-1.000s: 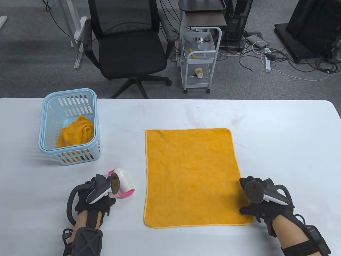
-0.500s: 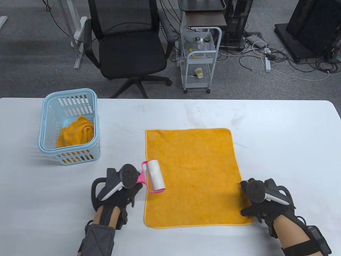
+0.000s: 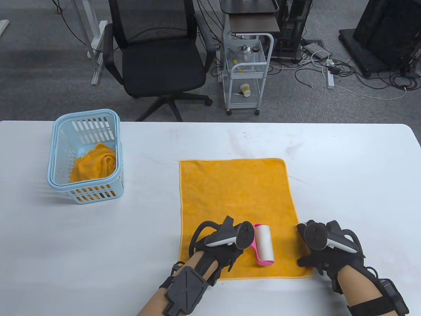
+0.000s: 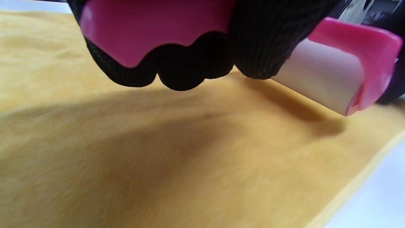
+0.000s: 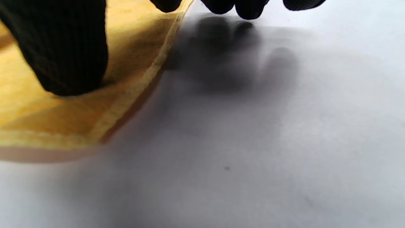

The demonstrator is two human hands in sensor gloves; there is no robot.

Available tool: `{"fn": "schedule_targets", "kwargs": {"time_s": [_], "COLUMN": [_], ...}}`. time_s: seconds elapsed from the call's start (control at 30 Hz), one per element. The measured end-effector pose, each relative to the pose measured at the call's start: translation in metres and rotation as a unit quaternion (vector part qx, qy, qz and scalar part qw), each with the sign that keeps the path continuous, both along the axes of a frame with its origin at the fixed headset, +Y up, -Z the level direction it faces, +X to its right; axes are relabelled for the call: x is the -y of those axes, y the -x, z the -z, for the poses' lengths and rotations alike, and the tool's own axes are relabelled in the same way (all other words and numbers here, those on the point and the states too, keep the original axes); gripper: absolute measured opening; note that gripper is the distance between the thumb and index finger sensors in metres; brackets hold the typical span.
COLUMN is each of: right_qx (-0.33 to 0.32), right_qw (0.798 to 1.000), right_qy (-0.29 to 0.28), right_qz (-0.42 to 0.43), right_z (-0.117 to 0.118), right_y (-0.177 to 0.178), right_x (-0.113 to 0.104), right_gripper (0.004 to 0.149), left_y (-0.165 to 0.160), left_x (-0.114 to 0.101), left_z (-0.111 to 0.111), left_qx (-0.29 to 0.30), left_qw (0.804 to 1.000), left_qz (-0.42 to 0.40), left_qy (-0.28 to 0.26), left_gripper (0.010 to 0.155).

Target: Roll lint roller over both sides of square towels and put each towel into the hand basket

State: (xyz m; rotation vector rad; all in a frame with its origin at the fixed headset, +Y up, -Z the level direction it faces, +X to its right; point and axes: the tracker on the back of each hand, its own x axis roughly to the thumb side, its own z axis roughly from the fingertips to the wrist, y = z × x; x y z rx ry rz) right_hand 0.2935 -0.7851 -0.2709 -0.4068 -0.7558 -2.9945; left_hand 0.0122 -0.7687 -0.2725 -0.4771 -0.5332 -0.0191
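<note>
Towel (image 3: 236,210), a flat orange rectangle of short, fuzzy pile with a thin stitched hem and rounded corners, lies spread on the white table (image 3: 345,171). Its surface reads soft and matte in the left wrist view (image 4: 126,158). The roller (image 3: 265,244) is a smooth white cylinder in a glossy pink plastic frame, and it lies on the towel's near right part, its long axis running roughly from far to near. The left hand (image 3: 223,247), in a black knit glove, has its fingers (image 4: 177,69) curled round the pink handle, seen close up in the left wrist view, with the white drum (image 4: 319,79) jutting out to the right of the grip and down at the cloth. The right hand (image 3: 324,250) rests at the towel's near right corner; its thumb (image 5: 66,53) presses down on the cloth just inside the hem, while the other fingertips (image 5: 250,8) sit over bare table beyond the edge, holding nothing.

At the table's far left stands a pale blue plastic basket (image 3: 57,177) with slotted walls and rounded corners. A second orange towel (image 3: 95,161) lies crumpled inside it, well apart from both hands.
</note>
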Motion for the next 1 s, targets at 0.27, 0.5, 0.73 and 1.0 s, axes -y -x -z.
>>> {"fn": "schedule_targets", "kwargs": {"time_s": [0.27,0.5,0.73,1.0], "right_qx": [0.002,-0.001,-0.002,0.001], "right_qw": [1.0,1.0,1.0,1.0], "right_qy": [-0.001,-0.003,-0.003,-0.003], "right_qz": [-0.002,-0.005,-0.005,0.001], "right_z": [0.0,0.0,0.0,-0.002], "right_y": [0.0,0.0,0.0,-0.001], "right_x": [0.0,0.001,0.002,0.002], "right_gripper": [0.103,0.103,0.103,0.1], "left_y": [0.073,0.144,0.104,0.022], "left_x": [-0.013,-0.024,-0.031,-0.008], "left_z": [-0.003,-0.011,0.009,0.038], "left_qx": [-0.033,-0.09,-0.096,-0.046], "left_qw": [0.983,0.962,0.988,0.997], "left_qz": [0.181,0.259,0.118,0.06], "left_qy": [-0.022,-0.009,0.001,-0.015], "left_gripper": [0.052,0.05,0.053,0.058]}}
